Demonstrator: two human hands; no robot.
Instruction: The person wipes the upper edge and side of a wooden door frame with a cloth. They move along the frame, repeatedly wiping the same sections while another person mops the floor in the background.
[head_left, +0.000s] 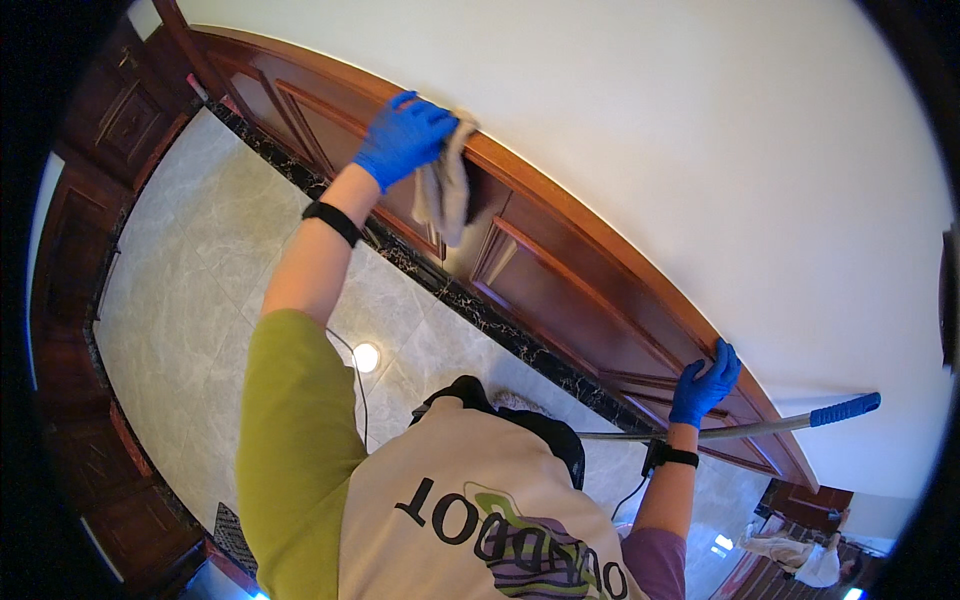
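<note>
My left hand (405, 139), in a blue glove, presses a beige cloth (448, 187) against the wooden top rail (540, 184) of the wall panelling. Part of the cloth hangs down over the panel face. Farther right along the same rail, the fingertips of my gloved right hand (705, 382) touch its edge, with no object in the grasp. Beside my right wrist, a metal pole (757, 429) with a blue grip (845, 409) leans across the panelling; its lower end is hidden behind my body.
Dark wooden panels (555, 277) run below the rail, with a black marbled baseboard (480, 311) under them. Grey tiles (217, 255) cover the floor. Dark wooden doors (127, 112) line the left side. White plastic bags (817, 562) lie at lower right. A thin cable (363, 390) hangs near my left side.
</note>
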